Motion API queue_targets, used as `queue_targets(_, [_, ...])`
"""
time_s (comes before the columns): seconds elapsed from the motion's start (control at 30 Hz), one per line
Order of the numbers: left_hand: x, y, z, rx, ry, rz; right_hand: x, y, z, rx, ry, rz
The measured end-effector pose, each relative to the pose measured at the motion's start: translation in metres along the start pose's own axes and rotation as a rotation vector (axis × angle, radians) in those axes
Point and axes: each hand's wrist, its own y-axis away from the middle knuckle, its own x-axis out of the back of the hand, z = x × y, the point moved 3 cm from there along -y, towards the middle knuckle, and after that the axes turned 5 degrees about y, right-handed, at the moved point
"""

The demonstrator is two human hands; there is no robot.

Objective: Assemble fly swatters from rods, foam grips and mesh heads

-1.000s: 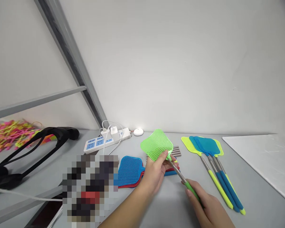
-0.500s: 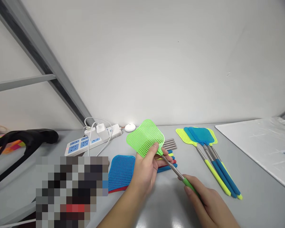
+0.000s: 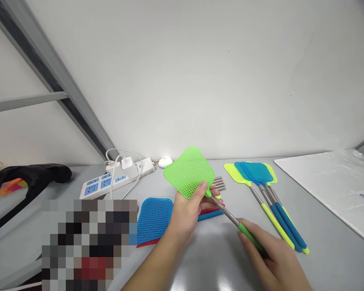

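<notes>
One person's two hands share one green fly swatter [image 3: 189, 171], held up off the worktop [image 3: 212, 258]; the left hand [image 3: 185, 212] has its fingers closed round the neck, thumb at the base of the mesh head; the right hand [image 3: 273, 252] has its fingers wrapped about the green handle [image 3: 246, 233] — one steel shaft [image 3: 226, 210] spans the gap between the two grips.

Over to the right of the left fingers, beyond the right ones, I count four swatters [image 3: 259, 173] lying fanned with heads overlapping — two yellow, two blue; farther right of them lies one white panel [image 3: 318, 186].

Left of the left fingers, partly behind that wrist, one blue swatter [image 3: 154, 218] rests over a red one [image 3: 148, 243]; just past those fingers several steel rods [image 3: 220, 184] show, too covered for me to count.

Farther off, beyond the left fingers and leftward, sit one power strip [image 3: 115, 182] bearing two white plugs and one small white case [image 3: 165, 162].
</notes>
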Motion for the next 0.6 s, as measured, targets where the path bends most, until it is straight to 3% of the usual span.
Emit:
queue_targets(0.1, [0.000,-0.001,-0.002,0.010,0.018,-0.025,0.000,-0.001,0.003,-0.014,-0.012,0.037])
queue_targets(0.23, [-0.002,0.000,-0.005,0.055,0.020,-0.090,0.001,-0.004,0.000,-0.112,-0.176,-0.064])
queue_targets(0.33, [-0.005,0.001,-0.010,0.069,0.033,-0.114,0.001,-0.006,-0.003,-0.316,-0.428,-0.168])
queue_targets(0.47, [-0.006,0.001,-0.017,0.057,0.079,-0.087,-0.009,-0.004,-0.008,-0.711,-0.985,-0.326])
queue_targets(0.6, [-0.008,0.003,-0.022,0.078,0.085,-0.076,-0.011,-0.005,-0.014,-0.899,-1.382,-0.420])
